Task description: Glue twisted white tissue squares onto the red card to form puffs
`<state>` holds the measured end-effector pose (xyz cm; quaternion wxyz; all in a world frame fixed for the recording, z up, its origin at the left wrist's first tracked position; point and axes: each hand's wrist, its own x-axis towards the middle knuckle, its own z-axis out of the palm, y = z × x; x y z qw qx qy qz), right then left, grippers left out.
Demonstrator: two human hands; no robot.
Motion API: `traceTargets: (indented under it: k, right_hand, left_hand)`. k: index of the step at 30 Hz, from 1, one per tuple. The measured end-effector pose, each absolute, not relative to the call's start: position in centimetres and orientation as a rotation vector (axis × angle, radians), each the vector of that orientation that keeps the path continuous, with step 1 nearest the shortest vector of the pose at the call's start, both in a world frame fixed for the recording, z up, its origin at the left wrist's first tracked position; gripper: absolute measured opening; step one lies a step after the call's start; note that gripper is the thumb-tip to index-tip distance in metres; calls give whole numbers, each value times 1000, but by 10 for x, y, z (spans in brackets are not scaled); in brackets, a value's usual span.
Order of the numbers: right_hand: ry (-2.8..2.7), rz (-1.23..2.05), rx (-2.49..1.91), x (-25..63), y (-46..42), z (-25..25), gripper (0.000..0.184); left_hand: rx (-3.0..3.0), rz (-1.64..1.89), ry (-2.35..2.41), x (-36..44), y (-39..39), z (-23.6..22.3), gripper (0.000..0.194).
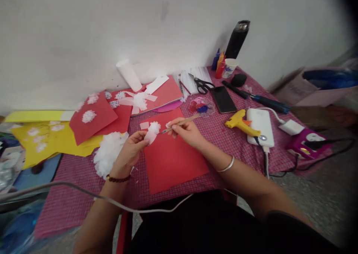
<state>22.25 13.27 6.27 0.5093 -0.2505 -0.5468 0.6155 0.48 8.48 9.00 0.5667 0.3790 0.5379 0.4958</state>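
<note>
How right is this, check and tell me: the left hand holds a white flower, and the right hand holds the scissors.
Wrong about the scissors: the head view shows the right hand holding a thin brush, while the scissors lie by the phone. The left hand does hold a white flower.

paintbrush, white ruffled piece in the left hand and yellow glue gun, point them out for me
Paintbrush [191,118]: head view, on its handle.
White ruffled piece [153,129]: head view, on its ruffled top.
Yellow glue gun [238,121]: head view, on its body.
</note>
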Motion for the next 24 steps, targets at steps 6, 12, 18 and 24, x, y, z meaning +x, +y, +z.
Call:
traceTargets:
  k: [6, 12, 18, 24]
  right_hand:
    - [-1394, 1479, -568, 218, 124, 65, 12]
    - [-1412, 1460, -579, 216, 126, 63, 10]
    - [-1378, 1453, -596, 215, 125, 64, 9]
    - [-1281, 1457, -598, 216, 127, 67, 18]
  left_hand:
    - [812, 1175, 1219, 24, 90, 84, 28]
    - [827, 1189, 1205, 27, 91, 83, 24]
    - [846, 1201, 1176, 31, 89, 85, 21]
    - [667, 1309, 1026, 31, 90, 85, 19]
